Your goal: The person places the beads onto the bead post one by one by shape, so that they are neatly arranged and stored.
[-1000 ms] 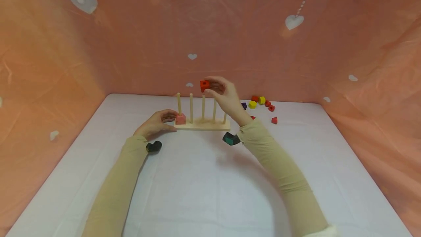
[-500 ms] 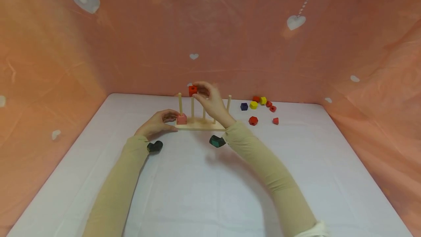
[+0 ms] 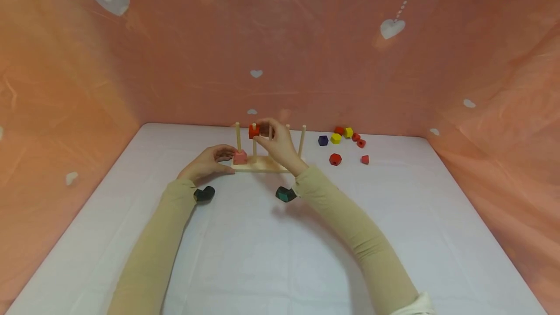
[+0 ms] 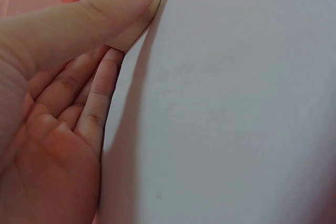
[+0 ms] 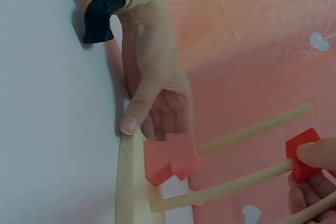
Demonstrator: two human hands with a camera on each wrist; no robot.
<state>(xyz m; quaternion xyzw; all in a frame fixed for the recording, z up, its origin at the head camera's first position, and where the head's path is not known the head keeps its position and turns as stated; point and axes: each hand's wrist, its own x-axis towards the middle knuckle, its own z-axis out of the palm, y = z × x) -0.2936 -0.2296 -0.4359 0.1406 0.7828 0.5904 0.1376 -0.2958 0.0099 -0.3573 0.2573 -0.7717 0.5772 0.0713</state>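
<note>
My left hand (image 3: 207, 164) grips the left end of a wooden peg stand (image 3: 262, 170), thumb on the front edge and fingers behind. A pink notched block (image 3: 240, 158) sits at the bottom of the leftmost peg (image 3: 238, 137). In my right hand (image 3: 280, 147), thumb and fingers pinch a red block (image 3: 253, 133) with a hole. The tip of the second peg (image 3: 255, 152) pokes through it, and the block is high up on that peg. In the right wrist view the red block (image 5: 303, 139) surrounds the peg's upper end. My right forearm overlaps the stand's right end.
Right of the stand lie a dark blue block (image 3: 323, 140), a yellow block (image 3: 336, 138), another yellow one (image 3: 348, 132) and several red blocks, one larger and faceted (image 3: 335, 159). A pink heart-patterned curtain (image 3: 280, 52) rises behind the white table (image 3: 245, 247).
My right hand has carried the red block left and then down, from above the middle peg onto the second peg. My left hand has stayed on the stand.
</note>
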